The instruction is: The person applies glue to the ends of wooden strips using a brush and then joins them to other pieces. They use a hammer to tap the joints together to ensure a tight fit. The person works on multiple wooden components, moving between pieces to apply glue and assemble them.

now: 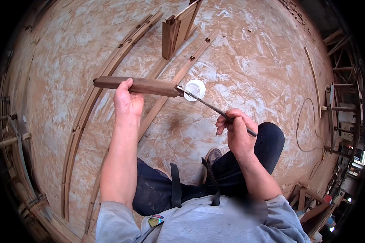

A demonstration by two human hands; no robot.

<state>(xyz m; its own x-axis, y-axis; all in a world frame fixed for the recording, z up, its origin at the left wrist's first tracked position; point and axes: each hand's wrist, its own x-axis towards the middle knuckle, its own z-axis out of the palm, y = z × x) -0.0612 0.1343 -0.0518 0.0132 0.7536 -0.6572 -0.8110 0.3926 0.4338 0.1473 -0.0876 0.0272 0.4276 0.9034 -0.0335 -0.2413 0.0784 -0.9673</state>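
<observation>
My left hand (128, 98) is closed around a dark brown wooden piece (150, 86), thumb on top, holding it level above the floor. In my right hand (239, 131) is a thin dark stick (215, 108), gripped like a pen. Its far tip, with something white on it, meets the right end of the wooden piece. Just beyond that end stands a small white cup (195, 90) with pale contents. I cannot tell whether the stick is a brush or a plain rod.
Long wooden rails with slots (105, 69) lie on the stained floor (247, 73) to the left. A wooden panel frame (181, 28) stands at the far middle. A thin cable (302, 137) curves on the right, beside wooden racks (344, 97).
</observation>
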